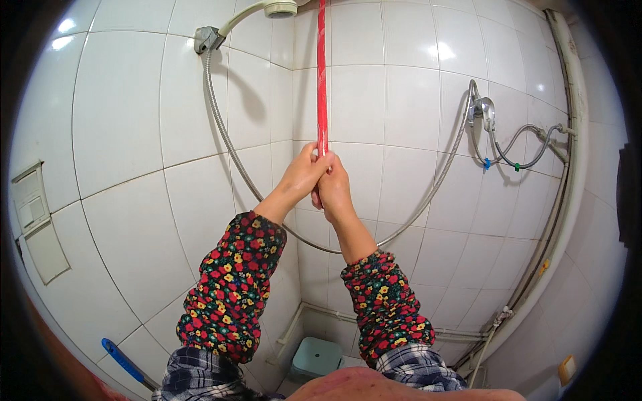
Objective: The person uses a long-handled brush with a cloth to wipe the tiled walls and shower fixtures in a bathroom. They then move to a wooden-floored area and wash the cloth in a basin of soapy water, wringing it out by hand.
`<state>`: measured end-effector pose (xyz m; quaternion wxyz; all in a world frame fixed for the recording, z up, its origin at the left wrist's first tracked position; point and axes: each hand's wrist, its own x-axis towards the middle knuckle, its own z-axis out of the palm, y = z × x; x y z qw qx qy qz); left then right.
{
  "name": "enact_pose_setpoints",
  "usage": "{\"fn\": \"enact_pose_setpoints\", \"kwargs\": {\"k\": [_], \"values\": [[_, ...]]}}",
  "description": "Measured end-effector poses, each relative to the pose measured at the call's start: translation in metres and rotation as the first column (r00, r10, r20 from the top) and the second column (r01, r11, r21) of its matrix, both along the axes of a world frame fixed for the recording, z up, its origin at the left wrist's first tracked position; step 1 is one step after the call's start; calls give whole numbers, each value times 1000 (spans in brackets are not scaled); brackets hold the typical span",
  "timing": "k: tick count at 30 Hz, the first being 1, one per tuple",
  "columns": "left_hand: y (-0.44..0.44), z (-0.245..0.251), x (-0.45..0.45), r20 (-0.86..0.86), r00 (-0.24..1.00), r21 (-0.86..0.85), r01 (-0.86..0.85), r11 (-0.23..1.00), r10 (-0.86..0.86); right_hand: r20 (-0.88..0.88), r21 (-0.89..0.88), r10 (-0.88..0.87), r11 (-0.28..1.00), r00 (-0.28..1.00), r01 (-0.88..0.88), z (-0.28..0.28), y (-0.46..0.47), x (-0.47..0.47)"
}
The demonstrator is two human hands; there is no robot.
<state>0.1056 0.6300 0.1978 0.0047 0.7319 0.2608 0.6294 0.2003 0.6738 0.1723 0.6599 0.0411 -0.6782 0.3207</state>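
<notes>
A red pole (322, 85) stands nearly upright before me, its top running out of view above. My left hand (303, 170) is wrapped around its lower part. Close against it, my right hand (335, 188) grips the same pole, and the two hands touch. The pole's lower end is hidden by my hands. Both forearms wear flowered oversleeves (230, 285) over plaid sleeves (198, 373).
A shower head (280, 8) sits in a wall bracket (208, 40) at upper left. Its metal hose (224, 125) loops behind my forearms to a mixer tap (484, 113). Below are a plastic stool (317, 356) and a blue handle (122, 360). A vertical pipe (577, 100) runs at right.
</notes>
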Motion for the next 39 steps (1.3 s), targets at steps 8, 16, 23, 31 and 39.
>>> {"fn": "enact_pose_setpoints", "kwargs": {"k": [8,16,23,31,39], "values": [[-20,3,44,37,945,-93,327,940,-325,-141,141,-205,964,969,224,-42,-35,21],[-34,63,78,80,907,-207,420,884,-413,-156,125,-162,975,974,182,-30,-57,53],[-49,72,89,202,884,-24,434,901,-421,-220,243,-311,901,925,361,-4,-49,46],[-97,23,58,196,896,71,391,918,-397,-242,339,-325,854,914,394,-51,-86,15],[-162,-21,33,227,892,171,359,918,-391,-85,429,-195,878,977,213,-83,-135,-8]]}}
